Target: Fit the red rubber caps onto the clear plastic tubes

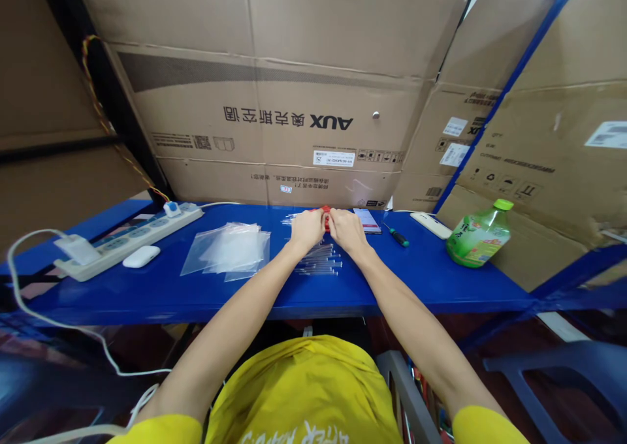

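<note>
Fingers curled, my left hand (pixel 307 228) and my right hand (pixel 347 230) meet at the back of the blue table. Both are closed on a small bright red item (pixel 326 217), mostly covered by my fingers, so its kind does not show. Just below my hands lies a loose bunch of thin, clear, pin-like sticks (pixel 321 260) with small heads at their ends. More of these sticks show beyond my left hand. To the left is a stack of clear plastic bags (pixel 232 249).
A white power strip (pixel 132 235) and a white earbud case (pixel 142 256) are at the left. On the right lie a phone (pixel 367 221), a screwdriver (pixel 398 236), a white flat device (pixel 431 224) and a green bottle (pixel 480 235). Cardboard (pixel 294 26) walls the back.
</note>
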`<move>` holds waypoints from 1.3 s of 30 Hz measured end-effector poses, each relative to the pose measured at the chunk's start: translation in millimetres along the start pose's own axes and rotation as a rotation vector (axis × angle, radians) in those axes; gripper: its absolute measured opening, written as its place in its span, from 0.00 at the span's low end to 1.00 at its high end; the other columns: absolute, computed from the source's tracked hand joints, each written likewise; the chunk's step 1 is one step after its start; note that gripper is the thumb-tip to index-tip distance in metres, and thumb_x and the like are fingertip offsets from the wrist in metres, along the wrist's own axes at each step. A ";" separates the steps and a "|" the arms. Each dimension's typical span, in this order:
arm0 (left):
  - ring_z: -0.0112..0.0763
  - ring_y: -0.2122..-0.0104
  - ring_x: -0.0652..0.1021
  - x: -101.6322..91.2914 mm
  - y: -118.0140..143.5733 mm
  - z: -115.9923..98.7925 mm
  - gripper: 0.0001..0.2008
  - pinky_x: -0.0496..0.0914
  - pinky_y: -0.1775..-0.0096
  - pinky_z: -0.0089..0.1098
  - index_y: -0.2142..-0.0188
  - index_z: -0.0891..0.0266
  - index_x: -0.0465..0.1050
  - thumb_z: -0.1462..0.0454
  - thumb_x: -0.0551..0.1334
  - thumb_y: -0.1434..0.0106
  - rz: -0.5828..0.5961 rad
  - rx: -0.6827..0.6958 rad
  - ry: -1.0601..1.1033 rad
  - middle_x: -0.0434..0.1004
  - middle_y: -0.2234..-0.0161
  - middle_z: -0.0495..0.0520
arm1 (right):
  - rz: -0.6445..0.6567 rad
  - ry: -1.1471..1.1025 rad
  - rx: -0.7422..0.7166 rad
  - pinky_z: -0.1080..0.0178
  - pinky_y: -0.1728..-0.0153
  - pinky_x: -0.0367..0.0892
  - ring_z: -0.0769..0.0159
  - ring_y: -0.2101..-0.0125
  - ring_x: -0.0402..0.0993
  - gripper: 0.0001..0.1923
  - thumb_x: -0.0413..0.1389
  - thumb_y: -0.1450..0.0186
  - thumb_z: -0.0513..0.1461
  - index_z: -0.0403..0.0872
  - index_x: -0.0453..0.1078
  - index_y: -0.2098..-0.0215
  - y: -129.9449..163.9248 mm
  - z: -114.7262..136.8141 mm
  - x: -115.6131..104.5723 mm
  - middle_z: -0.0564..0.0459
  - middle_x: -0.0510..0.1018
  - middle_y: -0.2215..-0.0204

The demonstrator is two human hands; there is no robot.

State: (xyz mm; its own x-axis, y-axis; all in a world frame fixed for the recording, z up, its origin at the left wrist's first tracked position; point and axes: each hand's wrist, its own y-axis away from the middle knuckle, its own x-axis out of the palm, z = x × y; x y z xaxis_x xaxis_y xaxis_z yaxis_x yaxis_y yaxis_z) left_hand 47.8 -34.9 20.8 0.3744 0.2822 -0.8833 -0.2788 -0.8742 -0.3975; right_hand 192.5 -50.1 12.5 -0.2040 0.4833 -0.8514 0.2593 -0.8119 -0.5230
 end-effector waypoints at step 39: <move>0.35 0.60 0.81 -1.5 -13.1 54.7 0.05 0.65 0.65 0.29 0.60 0.56 0.82 0.60 0.68 0.34 0.195 0.224 0.055 0.85 0.60 0.50 | 0.081 -0.071 0.400 0.63 0.65 0.61 0.58 0.61 0.77 0.07 0.62 0.32 0.46 0.53 0.75 0.60 4.9 -51.5 6.6 0.52 0.82 0.65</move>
State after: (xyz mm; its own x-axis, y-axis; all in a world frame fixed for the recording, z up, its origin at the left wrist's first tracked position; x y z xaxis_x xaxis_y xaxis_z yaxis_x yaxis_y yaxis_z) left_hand 2.5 -2.3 13.7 0.3403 0.0902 -0.9360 -0.5365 -0.7989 -0.2720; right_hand 241.0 -34.0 2.3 -0.2659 0.4007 -0.8768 -0.1074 -0.9162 -0.3861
